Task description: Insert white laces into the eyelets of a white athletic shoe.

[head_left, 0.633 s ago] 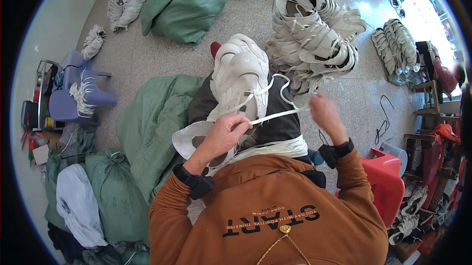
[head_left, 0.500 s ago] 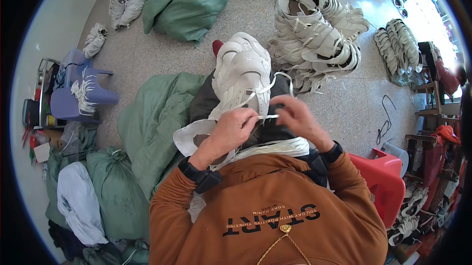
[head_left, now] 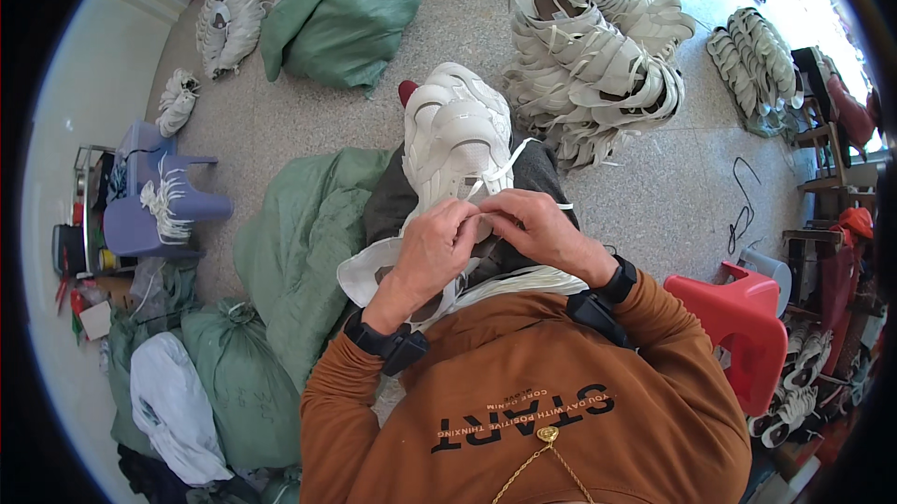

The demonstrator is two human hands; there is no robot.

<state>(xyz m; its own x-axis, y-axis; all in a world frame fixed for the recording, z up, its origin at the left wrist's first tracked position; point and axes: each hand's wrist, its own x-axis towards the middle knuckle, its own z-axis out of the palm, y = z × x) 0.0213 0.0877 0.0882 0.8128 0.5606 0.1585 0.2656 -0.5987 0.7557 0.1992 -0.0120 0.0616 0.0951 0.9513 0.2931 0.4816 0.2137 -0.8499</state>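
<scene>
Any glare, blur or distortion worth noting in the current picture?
Head view: bright light washes out the upper right and glints off the floor; head view: fisheye curvature, black corners; head view: left hand and right hand look fairly sharp.

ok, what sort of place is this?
Looks like a small shoe workshop, possibly home-based: stacked white shoe uppers on the floor, large green sacks around, and a white upper on the person's lap.

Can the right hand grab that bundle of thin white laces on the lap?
Probably yes: the bundle of thin white laces lies mostly uncovered close to the right hand, though that hand's fingers look busy beside the white shoe upper.
</scene>
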